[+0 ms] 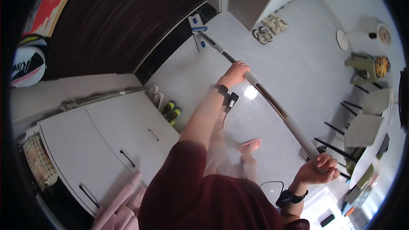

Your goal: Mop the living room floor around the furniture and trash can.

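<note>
A flat mop with a grey and metal telescopic pole [271, 97] slants across the view, held in both hands. My left hand [235, 72] is wrapped around the pole's middle. Lower right, my right hand [321, 170] grips the top end of the grey handle. At the far end, the white mop head [201, 42] with blue clips lies on the light floor [191, 67]. It sits across the edge of a dark tile strip [166, 44] in front of a dark door [127, 12]. Black bands with devices are strapped to both wrists.
A white shoe cabinet [108, 127] stands at left, with yellow sneakers [171, 113] and pale slippers [155, 95] beside it. Sandals [262, 35] and beige shoes [275, 24] lie by the white open door. Chairs [364, 131], a green stool [362, 67] and a pedestal fan [380, 35] line the right.
</note>
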Demonstrator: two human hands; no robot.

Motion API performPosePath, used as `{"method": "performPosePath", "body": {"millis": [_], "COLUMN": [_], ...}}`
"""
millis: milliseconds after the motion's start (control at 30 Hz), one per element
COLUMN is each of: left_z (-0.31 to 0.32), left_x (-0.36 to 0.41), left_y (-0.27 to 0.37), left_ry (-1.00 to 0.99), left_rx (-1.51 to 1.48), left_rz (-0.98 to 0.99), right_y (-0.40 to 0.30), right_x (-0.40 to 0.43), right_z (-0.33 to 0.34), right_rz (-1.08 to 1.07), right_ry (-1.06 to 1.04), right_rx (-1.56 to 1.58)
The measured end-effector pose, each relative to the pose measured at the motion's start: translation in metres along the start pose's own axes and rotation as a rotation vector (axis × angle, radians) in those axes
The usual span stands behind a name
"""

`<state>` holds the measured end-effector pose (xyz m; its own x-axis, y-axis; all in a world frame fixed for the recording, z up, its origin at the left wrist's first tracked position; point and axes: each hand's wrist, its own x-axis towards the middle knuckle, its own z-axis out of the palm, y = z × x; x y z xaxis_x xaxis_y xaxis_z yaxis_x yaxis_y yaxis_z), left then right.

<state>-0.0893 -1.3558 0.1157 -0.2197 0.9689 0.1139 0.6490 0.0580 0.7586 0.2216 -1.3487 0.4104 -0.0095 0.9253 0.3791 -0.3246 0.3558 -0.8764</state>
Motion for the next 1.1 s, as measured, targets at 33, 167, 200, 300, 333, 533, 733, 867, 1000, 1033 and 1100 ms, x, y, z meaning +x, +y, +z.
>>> {"method": "performPosePath", "body": {"millis": [33,167,200,300,333,533,733,867,1000,1033,1100], "left_z": [-0.009,-0.033,-0.036,-0.044,-0.046,-0.071,-0.083,-0.101,-0.100,-0.094,-0.070], "left_x": [0.000,0.000,0.001,-0.018,-0.029,-0.126,-0.185,-0.187,-0.187,-0.188,-0.164], "left_y": [-0.010,-0.015,-0.017,-0.020,-0.018,-0.013,-0.021,-0.018,-0.002,0.005,0.037], "left_ry": [0.039,0.112,0.145,0.182,0.204,0.317,0.574,0.647,0.590,0.572,0.535], "left_rx": [-0.012,-0.001,-0.008,-0.006,0.030,0.019,0.023,-0.015,-0.083,-0.127,-0.252], "left_rz": [0.003,-0.009,-0.017,-0.069,-0.089,-0.261,-0.369,-0.384,-0.354,-0.304,-0.221], "right_y": [0.005,0.001,-0.001,-0.007,-0.010,-0.017,0.005,-0.030,-0.071,-0.073,-0.113], "right_x": [0.000,0.017,0.021,0.028,0.029,0.008,-0.005,-0.003,0.034,0.046,0.066], "right_z": [0.010,0.036,0.043,0.058,0.061,0.081,0.112,0.165,0.203,0.218,0.247], "right_rz": [-0.010,-0.012,-0.011,0.017,0.019,0.140,0.206,0.090,0.067,0.086,0.274], "right_ry": [-0.075,-0.253,-0.254,-0.378,-0.394,-0.589,-0.778,-0.990,-1.462,-1.719,-2.226], "right_rx": [0.020,0.179,0.209,0.297,0.303,0.401,0.440,0.369,0.662,0.847,1.055]}}
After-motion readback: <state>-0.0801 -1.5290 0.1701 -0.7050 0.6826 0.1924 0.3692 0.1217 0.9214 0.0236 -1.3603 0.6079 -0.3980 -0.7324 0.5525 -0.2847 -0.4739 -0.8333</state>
